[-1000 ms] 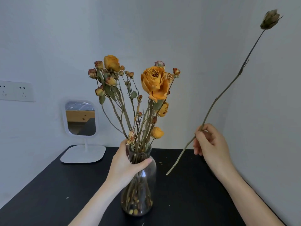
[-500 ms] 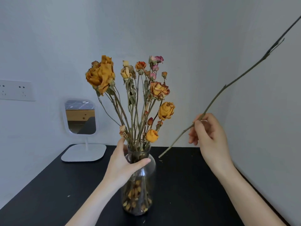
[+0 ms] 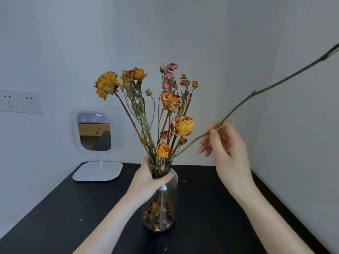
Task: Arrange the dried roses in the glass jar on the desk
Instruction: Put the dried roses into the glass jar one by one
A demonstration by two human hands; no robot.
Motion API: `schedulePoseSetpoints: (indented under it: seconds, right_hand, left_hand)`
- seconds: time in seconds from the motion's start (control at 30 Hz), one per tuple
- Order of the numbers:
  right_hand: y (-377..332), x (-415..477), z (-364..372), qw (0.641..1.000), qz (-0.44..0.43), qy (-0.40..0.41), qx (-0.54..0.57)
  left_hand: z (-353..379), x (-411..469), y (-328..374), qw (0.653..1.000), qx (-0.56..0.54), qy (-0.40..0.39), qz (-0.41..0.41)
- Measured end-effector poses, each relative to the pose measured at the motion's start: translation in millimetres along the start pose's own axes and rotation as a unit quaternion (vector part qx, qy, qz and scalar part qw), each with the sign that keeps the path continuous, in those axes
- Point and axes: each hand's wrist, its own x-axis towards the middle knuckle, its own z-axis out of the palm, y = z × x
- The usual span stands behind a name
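Since half a second ago you have swung the long bare stem (image 3: 275,84) down and in: its cut end, which hung beside the jar, now reaches the mouth of the glass jar (image 3: 165,208) among the other stems. Your right hand (image 3: 227,153) pinches that stem between thumb and forefinger, the other fingers loosely spread; its top runs out of view at upper right. Your left hand (image 3: 146,182) grips the jar's neck, thumb across the front.

The jar stands on a black desk (image 3: 64,217) set into a corner of pale grey walls, with a few crumbs scattered on the top. There is one jar, with a bunch of dried roses (image 3: 170,101), orange and pink, and loose petals at its bottom. There is one white stand mirror (image 3: 94,132) at back left and one wall plate (image 3: 18,101) with two sockets.
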Motion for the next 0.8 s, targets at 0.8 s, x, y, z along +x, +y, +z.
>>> schedulePoseSetpoints:
  seconds: [0.8]
  right_hand:
    - [0.7,-4.7,41.2,0.965,-0.050,-0.059,-0.251]
  left_hand:
    - [4.8,-8.9,3.7,0.999,0.008,0.023,0.027]
